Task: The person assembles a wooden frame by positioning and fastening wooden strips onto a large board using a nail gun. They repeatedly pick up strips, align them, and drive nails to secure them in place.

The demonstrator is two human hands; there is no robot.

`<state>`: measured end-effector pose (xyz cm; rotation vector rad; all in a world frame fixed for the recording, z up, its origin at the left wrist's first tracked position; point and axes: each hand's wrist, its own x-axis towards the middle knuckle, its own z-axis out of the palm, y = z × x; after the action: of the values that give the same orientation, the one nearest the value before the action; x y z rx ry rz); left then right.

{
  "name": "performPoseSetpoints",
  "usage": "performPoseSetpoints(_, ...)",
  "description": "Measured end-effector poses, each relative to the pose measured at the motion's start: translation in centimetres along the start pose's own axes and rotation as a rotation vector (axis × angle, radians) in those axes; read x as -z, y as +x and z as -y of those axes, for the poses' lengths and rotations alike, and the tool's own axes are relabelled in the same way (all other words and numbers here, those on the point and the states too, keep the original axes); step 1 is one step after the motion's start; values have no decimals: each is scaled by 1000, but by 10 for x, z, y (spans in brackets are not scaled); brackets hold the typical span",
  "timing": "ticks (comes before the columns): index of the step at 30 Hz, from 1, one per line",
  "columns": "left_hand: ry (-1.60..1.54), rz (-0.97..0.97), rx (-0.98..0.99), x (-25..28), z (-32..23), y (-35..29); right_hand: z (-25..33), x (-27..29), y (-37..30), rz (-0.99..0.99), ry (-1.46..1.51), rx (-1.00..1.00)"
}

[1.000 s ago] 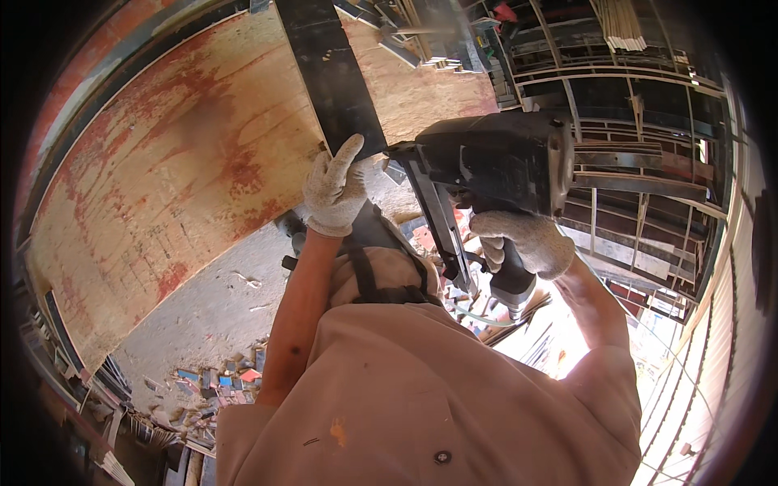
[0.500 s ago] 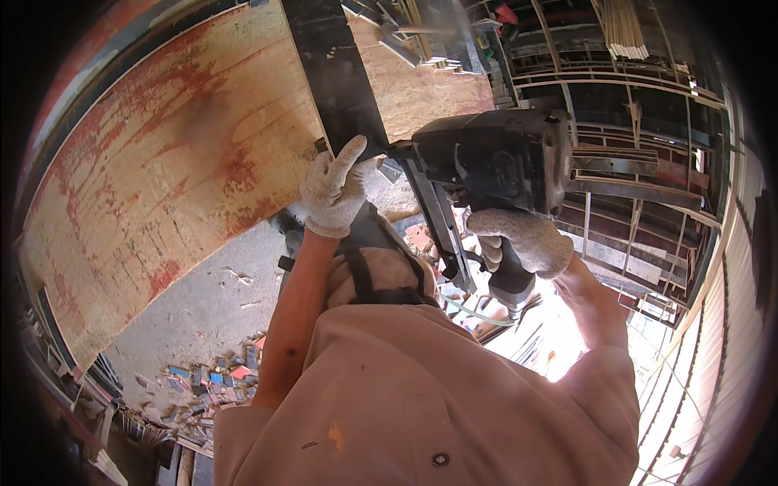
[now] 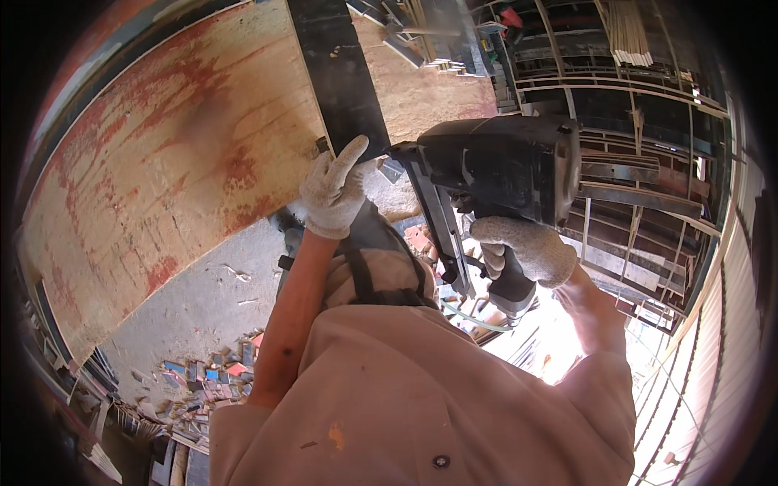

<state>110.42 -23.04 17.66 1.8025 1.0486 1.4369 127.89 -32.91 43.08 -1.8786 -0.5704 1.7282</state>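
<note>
In my right hand (image 3: 531, 251), in a light knitted glove, is the grip of a large black nail gun (image 3: 494, 166). Its long magazine (image 3: 438, 223) slants downward, and its nose is close to the near end of a black board (image 3: 339, 73). This board runs away from me across a big wooden panel. My gloved left hand (image 3: 332, 190) clasps the board's near end at its left corner, thumb laid along the top. The other fingers are partly hidden beneath. I cannot tell whether the nose touches the board.
The broad panel (image 3: 162, 178), stained red, spreads to the left. Offcuts (image 3: 215, 373) litter the floor at lower left. Stacked strips (image 3: 405, 44) lie at the far side. Racks of timber (image 3: 640, 170) stand on the right, and a pale hose (image 3: 478, 317) hangs below the nail gun.
The nail gun and my right hand have shifted slightly right and toward me, its nose drawing a little away from the board's end. My left hand keeps its hold.
</note>
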Motion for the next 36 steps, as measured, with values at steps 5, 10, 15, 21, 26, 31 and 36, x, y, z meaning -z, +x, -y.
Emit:
performPoseSetpoints(5,-79,-54,23,-3,1,0,7,-10,4,-32,-7,-48)
performPoseSetpoints(10,-53,-41,8,-1,0,0,-1,-1,6,87,-30,17)
performPoseSetpoints(15,-73,-24,24,1,4,-3,3,-2,3,75,29,21)
performPoseSetpoints(21,-58,23,8,4,-4,1,2,33,4,72,-22,106)
performPoseSetpoints(26,41,44,37,6,-7,0,49,53,36,94,-120,-30)
performPoseSetpoints(31,72,32,90,2,-17,0,76,95,87,429,-199,62)
performPoseSetpoints(36,-77,-234,276,-23,-20,-28,137,107,128,517,-834,93)
